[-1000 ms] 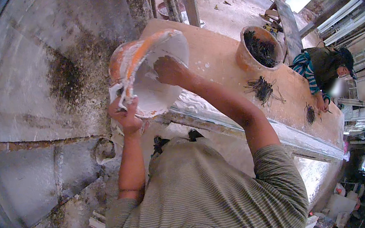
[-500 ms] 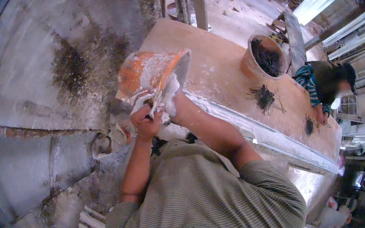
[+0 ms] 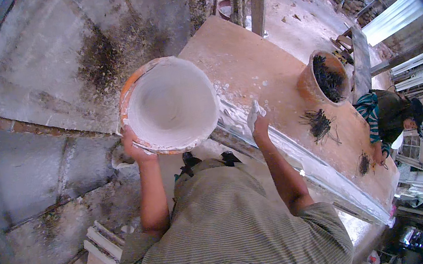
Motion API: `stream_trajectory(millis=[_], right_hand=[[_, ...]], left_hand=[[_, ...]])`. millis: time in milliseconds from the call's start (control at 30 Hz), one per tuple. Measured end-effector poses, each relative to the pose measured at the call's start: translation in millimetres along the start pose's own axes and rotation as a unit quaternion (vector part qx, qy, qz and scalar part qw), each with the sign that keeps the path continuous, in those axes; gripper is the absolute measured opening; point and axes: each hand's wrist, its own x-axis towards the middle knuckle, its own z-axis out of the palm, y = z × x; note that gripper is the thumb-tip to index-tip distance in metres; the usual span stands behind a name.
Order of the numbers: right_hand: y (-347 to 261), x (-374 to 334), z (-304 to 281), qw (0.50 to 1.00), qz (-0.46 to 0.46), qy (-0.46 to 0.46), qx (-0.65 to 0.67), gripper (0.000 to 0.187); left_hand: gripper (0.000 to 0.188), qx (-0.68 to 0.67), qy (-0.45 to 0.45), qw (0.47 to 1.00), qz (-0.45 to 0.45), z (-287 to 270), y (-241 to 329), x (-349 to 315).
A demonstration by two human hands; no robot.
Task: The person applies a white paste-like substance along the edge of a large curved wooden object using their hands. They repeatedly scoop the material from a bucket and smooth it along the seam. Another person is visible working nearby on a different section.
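An orange basin [image 3: 128,97], its inside coated with white plaster, is tipped so that its mouth faces me. My left hand [image 3: 137,149] grips its lower left rim. My right hand [image 3: 258,120] is raised over the near edge of the table, apart from the basin. Wet white plaster covers its fingers, which seem stretched out and close together; I make out nothing held in them. Thick white plaster [image 3: 275,137] lines the table's near edge beside this hand.
The long brown table [image 3: 233,50] carries an orange tub [image 3: 307,86] of dark strands and a dark tangled bundle [image 3: 319,125]. At its far right, a person in striped sleeves [image 3: 370,112] handles a smaller dark bundle [image 3: 364,163]. White slabs [image 3: 104,245] stand at lower left.
My right hand has come out of the basin and moved right, over the table edge. The basin has turned its mouth toward me, with my left hand on its rim.
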Motion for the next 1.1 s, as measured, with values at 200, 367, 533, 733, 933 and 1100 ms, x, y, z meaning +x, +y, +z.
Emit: stream_trajectory(millis=[200, 367, 533, 733, 933, 1100], right_hand=[[31.5, 5.1, 6.3, 0.957, -0.115, 0.015, -0.264, 0.047], [60.6, 27.9, -12.2, 0.933, -0.236, -0.076, -0.260, 0.049], [-1.7, 13.5, 6.8, 0.825, -0.216, -0.219, -0.474, 0.038], [-21.5, 21.3, 33.3, 0.773, -0.288, -0.242, -0.511, 0.037], [-103.2, 1.9, 141.7, 0.807, -0.421, -0.257, -0.325, 0.031], [-89.9, 66.5, 219.8, 0.755, -0.502, -0.267, -0.327, 0.023]], left_hand=[[0.051, 0.020, 0.045, 0.999, 0.011, -1.1, 9.8, -3.6], [0.056, 0.022, 0.037, 0.999, 0.019, 6.2, 9.3, -9.3], [0.058, -0.010, 0.038, 0.999, 0.023, 5.4, 17.1, -20.7], [0.058, 0.006, 0.049, 0.997, 0.061, -15.2, 28.0, -23.5], [0.055, -0.016, 0.082, 0.994, 0.065, -29.9, 39.8, -35.7], [0.054, -0.050, 0.058, 0.996, 0.035, -45.3, 35.8, -33.5]])
